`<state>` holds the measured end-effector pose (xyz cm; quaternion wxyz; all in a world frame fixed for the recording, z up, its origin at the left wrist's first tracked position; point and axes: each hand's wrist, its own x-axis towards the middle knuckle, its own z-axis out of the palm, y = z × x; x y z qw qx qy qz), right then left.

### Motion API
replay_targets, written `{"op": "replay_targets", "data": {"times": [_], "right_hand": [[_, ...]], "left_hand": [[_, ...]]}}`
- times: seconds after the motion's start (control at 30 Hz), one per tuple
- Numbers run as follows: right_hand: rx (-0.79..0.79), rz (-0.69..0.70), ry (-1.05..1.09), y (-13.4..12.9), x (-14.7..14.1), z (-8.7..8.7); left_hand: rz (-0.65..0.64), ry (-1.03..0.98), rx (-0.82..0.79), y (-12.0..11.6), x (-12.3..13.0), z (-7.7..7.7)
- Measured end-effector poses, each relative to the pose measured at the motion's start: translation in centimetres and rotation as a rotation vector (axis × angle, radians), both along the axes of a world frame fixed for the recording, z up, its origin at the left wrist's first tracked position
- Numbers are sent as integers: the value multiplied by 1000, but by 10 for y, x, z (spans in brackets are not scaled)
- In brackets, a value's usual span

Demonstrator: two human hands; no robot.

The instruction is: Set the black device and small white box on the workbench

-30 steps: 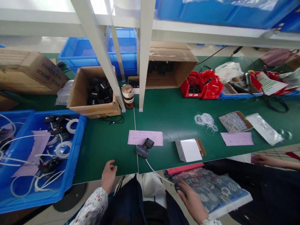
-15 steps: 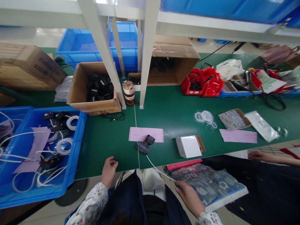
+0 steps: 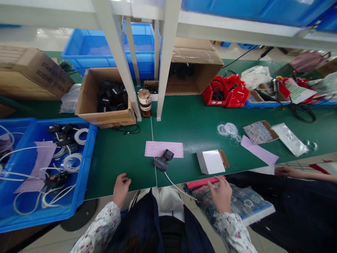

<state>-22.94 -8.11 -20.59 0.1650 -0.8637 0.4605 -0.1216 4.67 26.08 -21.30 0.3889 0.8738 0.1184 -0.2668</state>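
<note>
My right hand point(image 3: 221, 194) is off the table's front edge, just below a small white box point(image 3: 212, 162). Its fingers are apart and nothing is in them. At the table's edge on the left rests my left hand point(image 3: 121, 189), loosely curled, with a gap between thumb and fingers and nothing held. Between the hands a dark grey valve-like fitting with a black block point(image 3: 161, 162) lies partly over a pink paper slip point(image 3: 164, 147). From it a white cable point(image 3: 179, 188) runs over the edge, its end hanging free left of my right hand.
On the left stands a blue bin point(image 3: 91, 147) of coiled cables. Behind are a cardboard box point(image 3: 105, 121) of black parts, a drink bottle point(image 3: 144, 103) and white shelf posts point(image 3: 164, 70). Clear ties point(image 3: 228, 130) and another pink slip point(image 3: 259, 151) lie right. A co-worker's hand point(image 3: 284, 171) is at far right.
My right hand has let go of the white cable's end and moved up and right, its fingers spreading. The pink slip at the right has turned to a slant. My left hand has barely moved.
</note>
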Motion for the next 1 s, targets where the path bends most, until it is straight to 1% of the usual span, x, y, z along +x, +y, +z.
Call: {"op": "replay_targets", "data": {"times": [0.07, 0.13, 0.2, 0.27, 0.33, 0.43, 0.5, 0.67, 0.73, 0.87, 1.0], "right_hand": [[-48, -22, -17, -11, 14, 3], [-18, -6, -44, -15, 27, 8], [101, 14, -67, -11, 35, 13], [227, 10, -65, -1, 38, 15], [286, -4, -57, 9, 37, 13], [248, -37, -79, 19, 32, 6], [189, -78, -89, 18, 28, 2], [-10, -152, -68, 3, 22, -3], [-62, -180, -74, -4, 22, -4], [-61, -238, -63, -19, 28, -4], [16, -282, -5, -37, 35, -7]], "left_hand": [[-2, -7, -2, 3, 0, -2], [0, -12, -4, 6, -1, -3], [8, -18, -3, 9, -2, -3], [16, -28, 4, 12, -3, -2], [18, -42, 12, 14, -4, -2], [-1, -71, 11, 14, -6, -2], [-27, -96, -2, 12, -7, -4], [-84, -140, -41, 3, -6, -15], [-100, -146, -54, -2, -5, -18], [-124, -148, -63, -8, -3, -17], [-142, -128, -51, -11, -3, -10]]}}
